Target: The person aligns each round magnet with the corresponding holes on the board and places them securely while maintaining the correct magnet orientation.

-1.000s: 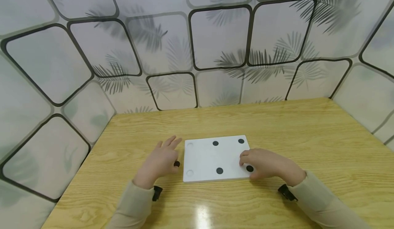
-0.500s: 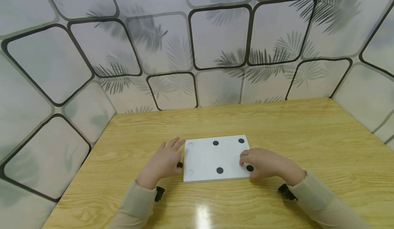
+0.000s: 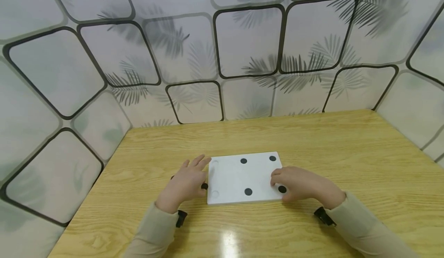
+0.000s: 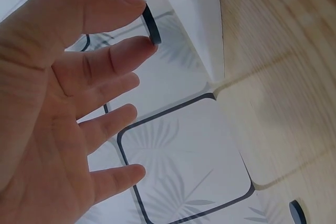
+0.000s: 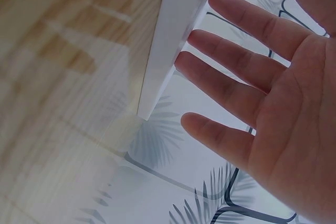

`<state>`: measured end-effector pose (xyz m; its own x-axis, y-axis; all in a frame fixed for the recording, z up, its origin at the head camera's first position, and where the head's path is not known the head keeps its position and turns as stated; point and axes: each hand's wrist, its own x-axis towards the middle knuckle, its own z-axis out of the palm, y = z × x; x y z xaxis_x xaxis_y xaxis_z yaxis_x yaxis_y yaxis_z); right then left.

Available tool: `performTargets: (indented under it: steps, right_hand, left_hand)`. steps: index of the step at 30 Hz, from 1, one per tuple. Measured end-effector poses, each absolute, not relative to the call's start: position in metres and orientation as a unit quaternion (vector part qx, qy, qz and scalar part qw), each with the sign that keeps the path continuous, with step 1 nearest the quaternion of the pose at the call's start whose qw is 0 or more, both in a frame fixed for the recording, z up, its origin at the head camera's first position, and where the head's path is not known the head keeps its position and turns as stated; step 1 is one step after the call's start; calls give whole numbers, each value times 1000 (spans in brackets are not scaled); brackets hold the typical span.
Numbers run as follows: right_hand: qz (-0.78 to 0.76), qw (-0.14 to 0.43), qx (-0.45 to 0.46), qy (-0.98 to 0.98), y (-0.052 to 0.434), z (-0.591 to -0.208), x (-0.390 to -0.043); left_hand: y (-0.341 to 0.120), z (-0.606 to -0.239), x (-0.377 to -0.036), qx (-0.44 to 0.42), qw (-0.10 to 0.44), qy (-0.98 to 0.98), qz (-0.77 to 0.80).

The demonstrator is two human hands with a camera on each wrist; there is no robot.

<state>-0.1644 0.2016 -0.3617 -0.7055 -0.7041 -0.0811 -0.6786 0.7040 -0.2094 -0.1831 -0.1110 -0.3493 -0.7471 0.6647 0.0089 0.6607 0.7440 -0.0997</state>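
Note:
A white rectangular board point(image 3: 230, 179) lies on the table. Several black discs point(image 3: 248, 191) sit on it, and two round recesses point(image 3: 215, 193) at its left end hold nothing. My left hand point(image 3: 185, 185) is just left of the board, pinching a small black disc point(image 4: 151, 23) edge-on between thumb and index finger. Its other fingers are spread. Another black disc point(image 4: 297, 212) rests on the table, mostly hidden behind that hand in the head view. My right hand point(image 3: 300, 183) touches the board's right end with its fingertips point(image 5: 191, 38), fingers mostly straight in the right wrist view.
The wooden table point(image 3: 333, 142) reaches back to an upright patterned screen point(image 3: 248, 46), which also closes off the left and right sides. A black wrist camera point(image 3: 181, 218) shows below the left sleeve, another black camera point(image 3: 324, 215) by the right sleeve.
My left hand has moved a little right, closer to the board's left edge, with the pinched disc. The loose disc behind it has come partly into view. My right hand stays in place.

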Motion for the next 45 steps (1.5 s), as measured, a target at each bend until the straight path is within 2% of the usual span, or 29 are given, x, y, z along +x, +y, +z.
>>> performTargets:
  steps: [45]
  right_hand:
    - [-81,79,-375,920,201,-360,-164]
  left_hand:
    - [-97,-351,-177,-365,-19,-929,54]
